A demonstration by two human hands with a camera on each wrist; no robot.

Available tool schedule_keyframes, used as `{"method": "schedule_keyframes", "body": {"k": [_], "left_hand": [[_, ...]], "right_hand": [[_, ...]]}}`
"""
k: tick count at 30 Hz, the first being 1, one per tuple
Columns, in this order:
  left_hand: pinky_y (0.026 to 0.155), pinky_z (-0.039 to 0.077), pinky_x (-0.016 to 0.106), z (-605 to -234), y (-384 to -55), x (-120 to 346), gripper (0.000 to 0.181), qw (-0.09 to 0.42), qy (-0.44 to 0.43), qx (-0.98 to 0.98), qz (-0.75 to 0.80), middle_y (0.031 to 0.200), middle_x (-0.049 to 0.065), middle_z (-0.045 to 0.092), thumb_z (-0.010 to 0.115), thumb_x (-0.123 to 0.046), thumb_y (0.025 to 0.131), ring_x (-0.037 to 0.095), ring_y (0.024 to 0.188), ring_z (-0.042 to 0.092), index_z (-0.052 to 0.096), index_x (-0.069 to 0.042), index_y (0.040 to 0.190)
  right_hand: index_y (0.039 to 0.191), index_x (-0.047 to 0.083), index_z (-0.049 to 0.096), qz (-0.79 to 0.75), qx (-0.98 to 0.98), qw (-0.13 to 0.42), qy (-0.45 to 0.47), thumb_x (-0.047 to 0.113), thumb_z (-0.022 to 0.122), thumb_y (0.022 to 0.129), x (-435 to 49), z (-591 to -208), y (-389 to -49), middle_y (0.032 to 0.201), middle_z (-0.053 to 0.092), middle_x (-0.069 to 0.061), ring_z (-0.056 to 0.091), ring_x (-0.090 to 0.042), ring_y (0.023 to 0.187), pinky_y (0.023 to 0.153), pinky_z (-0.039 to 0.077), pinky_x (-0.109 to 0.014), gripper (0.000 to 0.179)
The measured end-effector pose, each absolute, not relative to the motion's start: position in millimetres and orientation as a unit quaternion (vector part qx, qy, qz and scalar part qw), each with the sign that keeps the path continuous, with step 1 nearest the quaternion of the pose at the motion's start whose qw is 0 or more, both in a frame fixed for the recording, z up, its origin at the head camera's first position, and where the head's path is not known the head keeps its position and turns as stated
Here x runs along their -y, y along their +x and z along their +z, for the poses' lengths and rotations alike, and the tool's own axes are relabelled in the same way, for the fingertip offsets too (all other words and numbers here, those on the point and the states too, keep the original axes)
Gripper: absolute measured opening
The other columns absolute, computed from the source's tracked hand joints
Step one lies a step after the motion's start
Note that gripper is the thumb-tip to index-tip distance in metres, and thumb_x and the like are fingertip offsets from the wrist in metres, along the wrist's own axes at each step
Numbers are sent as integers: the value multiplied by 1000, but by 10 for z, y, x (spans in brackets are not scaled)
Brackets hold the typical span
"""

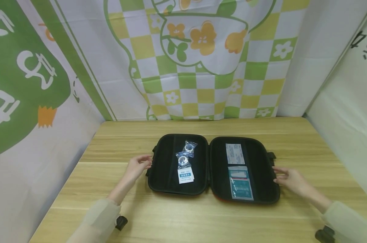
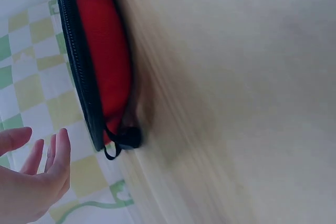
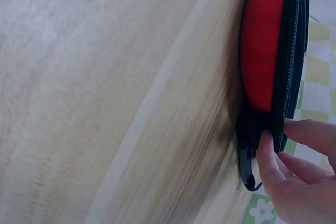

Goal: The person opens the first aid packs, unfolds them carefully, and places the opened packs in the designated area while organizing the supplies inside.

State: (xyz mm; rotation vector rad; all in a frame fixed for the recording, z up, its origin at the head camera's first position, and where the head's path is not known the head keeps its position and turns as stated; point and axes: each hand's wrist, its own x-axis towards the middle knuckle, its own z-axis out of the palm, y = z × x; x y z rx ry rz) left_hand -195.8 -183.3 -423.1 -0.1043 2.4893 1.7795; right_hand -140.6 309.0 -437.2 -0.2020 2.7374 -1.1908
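Observation:
A zippered case point(image 1: 208, 189), black inside and red outside, lies unfolded flat on the table. In its left half are two small round things in clear wrappers point(image 1: 183, 160) and a white and blue alcohol pad packet point(image 1: 186, 175). The right half holds a pale printed packet point(image 1: 235, 154) and a green and clear packet point(image 1: 241, 184). My left hand point(image 1: 138, 166) is beside the left rim, its fingers loosely bent and apart from the case in the left wrist view. With thumb and fingers, my right hand point(image 3: 299, 174) pinches the right rim near a black strap point(image 3: 245, 161).
The wooden table point(image 1: 183, 219) extends around the case. Behind it hangs a green and yellow checked curtain point(image 1: 186, 81), with white fabric walls point(image 1: 347, 111) at the sides. Black wrist-camera mounts point(image 1: 121, 222) sit under both sleeves.

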Motion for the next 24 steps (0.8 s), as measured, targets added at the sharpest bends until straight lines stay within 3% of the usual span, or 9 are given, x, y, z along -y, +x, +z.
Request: {"method": "schedule_keyframes", "body": {"k": [3,10,17,24], "left_hand": [[77,52,29,-4204,-2008,1758,34,42,-21,-813,580,106,28,57,48,4,80,26,89,58,54,9,113],[78,52,32,-4132,-2143,1549,32,59,24,-817,573,104,30,56,48,5,82,37,95,55,53,11,113],[71,53,29,-4089,-2317,1333,29,54,62,-844,530,96,24,60,53,3,82,24,83,59,55,9,110],[75,51,33,-4115,-2461,1198,32,73,118,-866,479,99,22,60,59,0,78,27,87,59,56,9,109]], "right_hand": [[116,-25,37,-398,-912,75,-66,-8,57,77,-3094,-4383,-1412,112,44,-40,59,-39,86,66,54,-29,47],[117,-26,34,-408,-907,86,-64,-11,55,77,-3103,-4399,-1414,110,43,-43,57,-42,89,67,54,-29,47],[117,-26,33,-412,-905,86,-68,-11,54,78,-3106,-4407,-1408,109,42,-45,55,-44,91,68,54,-30,47],[117,-26,33,-417,-902,85,-70,-11,54,78,-3108,-4409,-1405,110,41,-45,54,-45,93,69,53,-30,48]]}}
